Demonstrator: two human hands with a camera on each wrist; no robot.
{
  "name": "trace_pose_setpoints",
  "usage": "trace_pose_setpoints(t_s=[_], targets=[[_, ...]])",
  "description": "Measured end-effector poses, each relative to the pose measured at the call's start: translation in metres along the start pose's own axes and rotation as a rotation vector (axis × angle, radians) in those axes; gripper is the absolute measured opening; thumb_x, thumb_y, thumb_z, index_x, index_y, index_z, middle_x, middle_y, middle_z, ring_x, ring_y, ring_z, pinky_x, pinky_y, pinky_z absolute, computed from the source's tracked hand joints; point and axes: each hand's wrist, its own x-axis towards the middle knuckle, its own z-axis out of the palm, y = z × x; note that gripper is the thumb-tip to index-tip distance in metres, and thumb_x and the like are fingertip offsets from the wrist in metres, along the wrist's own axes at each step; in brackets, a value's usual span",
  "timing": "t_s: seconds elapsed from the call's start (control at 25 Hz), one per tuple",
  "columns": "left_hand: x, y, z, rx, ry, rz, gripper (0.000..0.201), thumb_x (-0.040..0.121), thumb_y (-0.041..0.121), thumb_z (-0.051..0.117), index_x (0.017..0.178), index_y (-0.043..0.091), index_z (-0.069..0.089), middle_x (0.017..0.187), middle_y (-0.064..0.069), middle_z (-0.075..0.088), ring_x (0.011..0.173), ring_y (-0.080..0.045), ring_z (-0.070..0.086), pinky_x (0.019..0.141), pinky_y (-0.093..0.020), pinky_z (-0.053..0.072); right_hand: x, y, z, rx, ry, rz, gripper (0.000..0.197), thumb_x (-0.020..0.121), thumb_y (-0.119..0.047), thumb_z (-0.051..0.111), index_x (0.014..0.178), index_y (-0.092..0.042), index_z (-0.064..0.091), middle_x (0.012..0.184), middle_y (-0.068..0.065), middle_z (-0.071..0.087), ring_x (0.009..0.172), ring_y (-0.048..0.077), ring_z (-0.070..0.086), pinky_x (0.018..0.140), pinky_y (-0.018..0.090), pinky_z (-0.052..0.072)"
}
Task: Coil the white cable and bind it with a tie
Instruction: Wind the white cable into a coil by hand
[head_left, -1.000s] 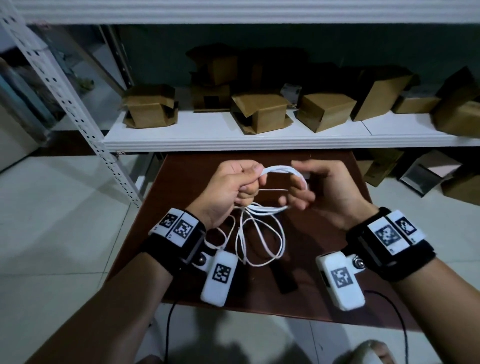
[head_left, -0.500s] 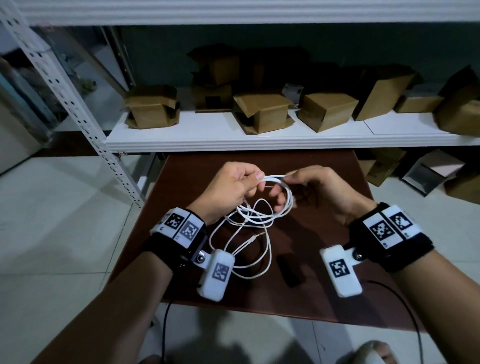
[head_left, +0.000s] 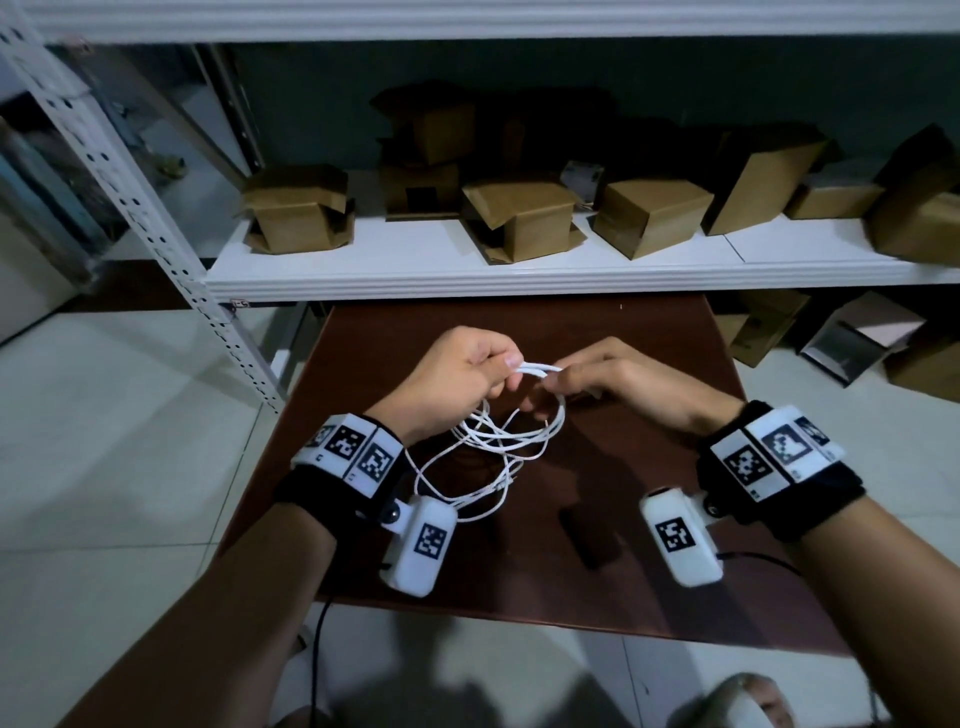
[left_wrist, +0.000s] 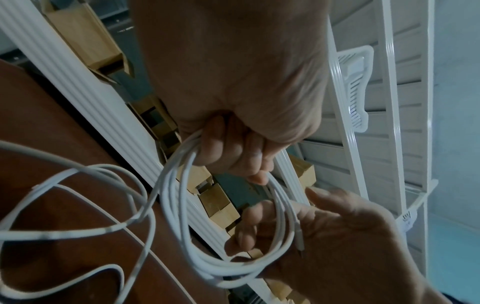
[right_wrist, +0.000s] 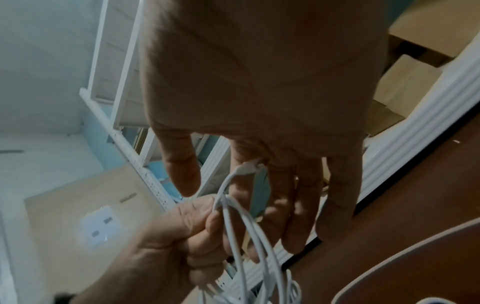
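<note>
The white cable (head_left: 519, 441) is partly wound into a small coil (left_wrist: 171, 195) held over the brown table (head_left: 649, 364). Its loose loops hang down onto the tabletop. My left hand (head_left: 511, 366) pinches the top of the coil (right_wrist: 233, 226) between thumb and curled fingers (left_wrist: 228, 148). My right hand (head_left: 553, 382) meets it from the right, with its fingers (left_wrist: 249, 226) hooked through the coil and the thumb outside. One plug end (left_wrist: 300, 240) lies against the right palm. A short dark strip (head_left: 587, 535) lies on the table near my right wrist.
A white shelf (head_left: 519, 275) with several cardboard boxes (head_left: 519, 218) runs just behind the table. A perforated metal upright (head_left: 156, 234) stands at the left. More boxes (head_left: 857, 338) sit on the tiled floor at the right.
My right hand has swung in toward the left hand, laying another turn on the coil. Both hands have sunk a little, and the hanging loops now spread wider on the table.
</note>
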Motion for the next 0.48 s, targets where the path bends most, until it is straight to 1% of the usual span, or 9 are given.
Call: trace_pose_setpoints(t_s=[0.04, 0.08, 0.12, 0.2, 0.24, 0.28, 0.36, 0.44, 0.48], targets=[[0.000, 0.000, 0.004, 0.039, -0.008, 0.001, 0.033, 0.101, 0.025, 0.056, 0.069, 0.021, 0.065, 0.050, 0.011, 0.045, 0.049, -0.012, 0.033, 0.051, -0.028, 0.026, 0.000, -0.001, 0.003, -0.009, 0.011, 0.008, 0.024, 0.100, -0.009, 0.059, 0.102, 0.005, 0.078, 0.090, 0.013, 0.079, 0.079, 0.011, 0.074, 0.071, 0.014, 0.049], [0.000, 0.000, 0.009, 0.087, -0.013, 0.006, 0.032, 0.098, 0.029, 0.057, 0.067, 0.023, 0.066, 0.051, 0.011, 0.046, 0.051, -0.012, 0.036, 0.054, -0.031, 0.029, 0.002, 0.000, 0.007, 0.012, 0.017, 0.031, 0.023, 0.100, -0.007, 0.059, 0.096, 0.008, 0.076, 0.081, 0.011, 0.075, 0.067, 0.009, 0.069, 0.062, 0.013, 0.046], [0.001, 0.001, 0.013, 0.129, -0.016, 0.010, 0.031, 0.094, 0.033, 0.057, 0.066, 0.025, 0.066, 0.052, 0.011, 0.047, 0.051, -0.012, 0.038, 0.055, -0.032, 0.030, 0.004, 0.002, 0.013, 0.061, 0.021, 0.068, 0.022, 0.099, -0.007, 0.060, 0.087, 0.007, 0.073, 0.072, 0.011, 0.068, 0.057, 0.011, 0.062, 0.056, 0.017, 0.044], [0.002, 0.004, 0.017, 0.146, -0.006, 0.003, 0.028, 0.092, 0.035, 0.055, 0.067, 0.026, 0.065, 0.053, 0.011, 0.050, 0.051, -0.011, 0.040, 0.055, -0.032, 0.034, 0.010, 0.007, 0.022, 0.184, 0.055, 0.148, 0.025, 0.097, -0.014, 0.061, 0.073, -0.007, 0.064, 0.065, 0.009, 0.050, 0.051, 0.014, 0.047, 0.052, 0.026, 0.036], [0.002, 0.006, 0.016, 0.139, 0.007, 0.001, 0.028, 0.094, 0.034, 0.056, 0.069, 0.025, 0.065, 0.054, 0.011, 0.051, 0.051, -0.012, 0.042, 0.056, -0.032, 0.035, 0.011, 0.007, 0.025, 0.233, 0.087, 0.178, 0.026, 0.096, -0.018, 0.061, 0.071, -0.011, 0.061, 0.063, 0.006, 0.046, 0.050, 0.014, 0.042, 0.050, 0.027, 0.032], [0.003, 0.008, 0.014, 0.142, 0.021, 0.007, 0.029, 0.098, 0.030, 0.057, 0.070, 0.024, 0.066, 0.053, 0.011, 0.051, 0.052, -0.013, 0.042, 0.056, -0.032, 0.035, 0.013, 0.006, 0.025, 0.277, 0.113, 0.196, 0.023, 0.096, -0.020, 0.060, 0.075, -0.011, 0.060, 0.062, 0.003, 0.044, 0.050, 0.014, 0.040, 0.050, 0.027, 0.031], [0.003, 0.008, 0.010, 0.173, 0.036, 0.012, 0.034, 0.104, 0.020, 0.057, 0.071, 0.019, 0.066, 0.052, 0.011, 0.051, 0.054, -0.012, 0.043, 0.058, -0.032, 0.035, 0.011, 0.002, 0.024, 0.368, 0.120, 0.199, 0.017, 0.096, -0.019, 0.056, 0.089, -0.005, 0.061, 0.064, 0.004, 0.047, 0.054, 0.014, 0.043, 0.052, 0.026, 0.036], [0.003, 0.007, 0.009, 0.204, 0.031, 0.020, 0.033, 0.104, 0.017, 0.057, 0.073, 0.013, 0.067, 0.053, 0.011, 0.052, 0.053, -0.009, 0.043, 0.058, -0.031, 0.035, 0.009, 0.002, 0.020, 0.389, 0.091, 0.184, 0.022, 0.095, -0.018, 0.057, 0.097, 0.001, 0.066, 0.070, 0.010, 0.056, 0.061, 0.017, 0.052, 0.060, 0.029, 0.044], [0.003, 0.006, 0.010, 0.225, 0.026, 0.026, 0.033, 0.104, 0.016, 0.058, 0.073, 0.013, 0.067, 0.052, 0.012, 0.052, 0.052, -0.007, 0.042, 0.057, -0.030, 0.035, 0.008, 0.003, 0.019, 0.377, 0.069, 0.185, 0.027, 0.093, -0.021, 0.060, 0.099, 0.004, 0.068, 0.075, 0.015, 0.058, 0.064, 0.020, 0.056, 0.064, 0.031, 0.048]])
